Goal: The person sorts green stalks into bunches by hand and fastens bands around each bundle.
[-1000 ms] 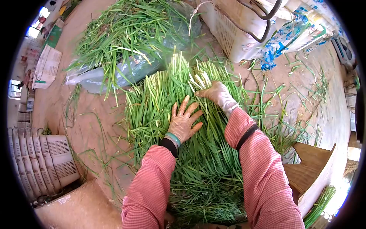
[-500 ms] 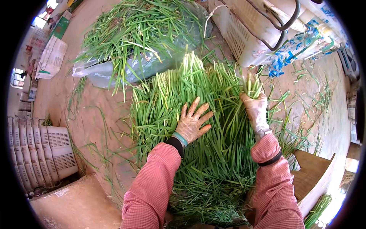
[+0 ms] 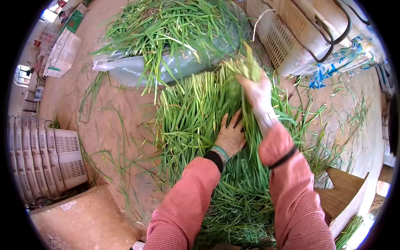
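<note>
A broad pile of garlic chives (image 3: 187, 112) lies on the ground before me, pale cut ends pointing away. My left hand (image 3: 230, 136), in a thin glove with a teal band at the wrist, presses on the pile with its fingers apart. Part of its fingertips sinks among the leaves. My right hand (image 3: 257, 92) is closed around a bunch of chives (image 3: 250, 66) near the pale ends, lifted at the pile's right side. The bunch's leaves hang down beside my left hand and are blurred by motion.
Beyond the pile, more loose chives (image 3: 166, 25) lie on a clear plastic sheet (image 3: 137, 77). A white crate (image 3: 279, 41) stands at upper right. Stacked crates (image 3: 68, 154) are at left, near a brown board (image 3: 87, 216). A wooden piece (image 3: 343, 189) sits at lower right.
My right hand has swung left and inward with its bunch, tilting it over the pile. My left hand has shifted right and slightly down, its fingers now deeper among the leaves.
</note>
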The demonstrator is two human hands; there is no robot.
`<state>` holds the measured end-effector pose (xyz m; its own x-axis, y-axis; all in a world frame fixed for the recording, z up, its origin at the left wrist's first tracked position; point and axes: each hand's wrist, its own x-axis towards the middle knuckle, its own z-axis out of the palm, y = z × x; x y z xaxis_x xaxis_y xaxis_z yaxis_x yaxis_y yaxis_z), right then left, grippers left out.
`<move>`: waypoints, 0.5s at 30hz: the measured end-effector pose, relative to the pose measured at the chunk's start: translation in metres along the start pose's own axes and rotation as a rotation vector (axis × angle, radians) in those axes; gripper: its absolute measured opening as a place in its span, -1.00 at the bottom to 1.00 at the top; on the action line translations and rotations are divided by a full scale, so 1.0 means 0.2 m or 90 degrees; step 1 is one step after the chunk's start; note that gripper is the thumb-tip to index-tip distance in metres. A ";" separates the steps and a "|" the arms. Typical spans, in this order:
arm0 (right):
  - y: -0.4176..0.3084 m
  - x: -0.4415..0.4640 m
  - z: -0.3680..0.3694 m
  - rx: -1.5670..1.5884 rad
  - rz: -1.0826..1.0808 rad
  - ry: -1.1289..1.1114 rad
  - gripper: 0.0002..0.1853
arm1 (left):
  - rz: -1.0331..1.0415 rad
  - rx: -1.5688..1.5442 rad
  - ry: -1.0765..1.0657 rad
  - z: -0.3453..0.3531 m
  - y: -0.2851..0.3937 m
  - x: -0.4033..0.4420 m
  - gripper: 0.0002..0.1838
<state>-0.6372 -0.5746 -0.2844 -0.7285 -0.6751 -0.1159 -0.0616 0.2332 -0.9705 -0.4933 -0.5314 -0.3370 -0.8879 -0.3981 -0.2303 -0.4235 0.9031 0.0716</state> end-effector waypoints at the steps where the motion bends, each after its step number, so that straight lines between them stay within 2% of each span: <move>1: 0.00 -0.08 -0.08 0.159 -0.047 0.037 -0.59 | 0.060 -0.155 0.078 -0.04 -0.03 -0.04 -0.71; 2: 0.03 -0.12 -0.17 0.243 -0.053 0.017 -0.54 | 0.125 -0.311 0.154 -0.08 -0.03 -0.08 -0.78; 4: 0.01 -0.21 -0.28 0.390 -0.074 0.071 -0.49 | 0.058 -0.500 0.323 -0.19 0.00 -0.21 -0.83; 6: -0.01 -0.24 -0.34 0.388 -0.076 0.037 -0.49 | -0.036 -0.669 0.587 -0.33 -0.03 -0.20 -0.78; 7: -0.01 -0.25 -0.36 0.387 -0.087 -0.011 -0.49 | 0.002 -0.588 0.638 -0.44 -0.08 -0.15 -0.73; 8: -0.01 -0.26 -0.37 0.393 -0.090 -0.010 -0.49 | 0.017 -0.589 0.591 -0.52 -0.11 -0.07 -0.66; 10: -0.04 -0.28 -0.40 0.279 -0.012 -0.094 -0.49 | 0.138 -0.896 0.468 -0.56 -0.07 0.24 -0.49; 12: -0.09 -0.28 -0.40 0.393 0.014 -0.148 -0.46 | 0.197 -1.482 0.225 -0.43 -0.07 0.39 -0.45; 14: -0.01 -0.21 -0.43 0.419 0.044 -0.226 -0.38 | 0.149 -1.515 0.174 -0.25 -0.11 0.52 -0.40; 15: -0.01 -0.20 -0.44 0.415 0.099 -0.268 -0.31 | 0.029 -1.481 0.144 -0.25 -0.10 0.53 -0.34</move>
<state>-0.6678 -0.4867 -0.2586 -0.3684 -0.9068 -0.2047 0.5265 -0.0220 -0.8499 -0.5873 -0.5991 -0.3140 -0.8284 -0.5430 -0.1376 0.3166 -0.6565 0.6847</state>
